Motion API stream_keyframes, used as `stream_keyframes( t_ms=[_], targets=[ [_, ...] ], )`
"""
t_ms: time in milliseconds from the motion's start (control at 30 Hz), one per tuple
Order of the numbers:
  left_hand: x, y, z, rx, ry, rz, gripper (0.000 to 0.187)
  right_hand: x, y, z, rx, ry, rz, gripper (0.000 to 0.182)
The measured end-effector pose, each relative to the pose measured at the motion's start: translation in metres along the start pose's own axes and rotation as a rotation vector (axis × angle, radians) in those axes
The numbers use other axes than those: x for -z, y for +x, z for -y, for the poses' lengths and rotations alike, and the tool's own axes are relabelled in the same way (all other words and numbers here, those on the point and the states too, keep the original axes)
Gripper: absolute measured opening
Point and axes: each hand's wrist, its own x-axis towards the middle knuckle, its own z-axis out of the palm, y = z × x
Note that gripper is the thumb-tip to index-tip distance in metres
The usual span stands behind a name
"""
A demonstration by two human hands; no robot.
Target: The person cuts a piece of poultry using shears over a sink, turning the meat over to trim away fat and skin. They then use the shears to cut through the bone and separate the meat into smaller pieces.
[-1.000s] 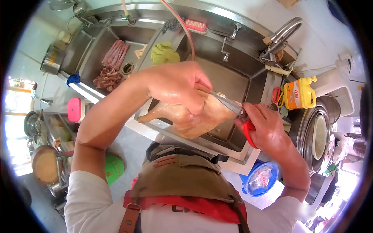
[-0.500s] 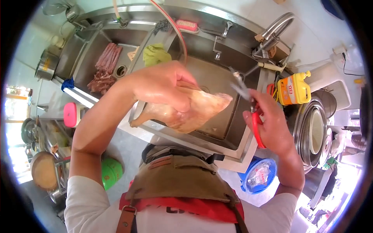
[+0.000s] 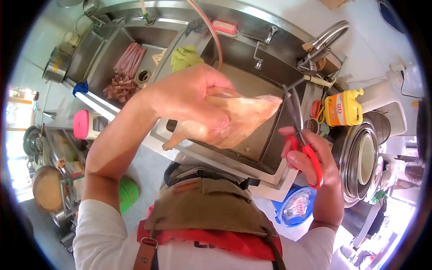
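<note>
My left hand (image 3: 195, 96) is closed round a pale, plucked poultry carcass (image 3: 249, 119), which I hold above the right sink basin (image 3: 245, 83). One leg end sticks out toward the lower left, and the pointed end faces right. In my right hand (image 3: 315, 155) is a pair of red-handled scissors (image 3: 296, 110), fingers in and around the handles. The blades point upward, just right of the carcass tip and apart from it.
The left basin holds long pinkish meat pieces (image 3: 130, 58) and a darker meat pile (image 3: 121, 87). A green cloth (image 3: 185, 57) hangs on the divider. A faucet (image 3: 321, 45), yellow jug (image 3: 344, 108) and stacked metal basins (image 3: 355, 157) stand right. Below is a blue bin (image 3: 294, 207).
The scissors have turned more upright and my right hand has moved lower and slightly right. The carcass has shifted a little to the right, still in my left hand.
</note>
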Motion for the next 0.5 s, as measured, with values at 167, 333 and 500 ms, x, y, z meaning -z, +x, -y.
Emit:
stream_keyframes(
  t_ms=[167,333,500],
  targets=[
    [0.001,-0.006,0.013,-0.098,-0.075,-0.151,0.045,-0.017,0.061,-0.120,-0.183,0.174,-0.097,0.035],
    [-0.005,-0.005,0.033,-0.080,-0.530,-0.400,0.038,-0.013,0.144,-0.421,-0.323,-0.783,0.163,0.034],
    [-0.014,-0.009,0.041,-0.185,-0.738,-0.658,0.041,-0.011,0.128,-0.595,-0.521,-0.991,0.200,0.028]
  ],
)
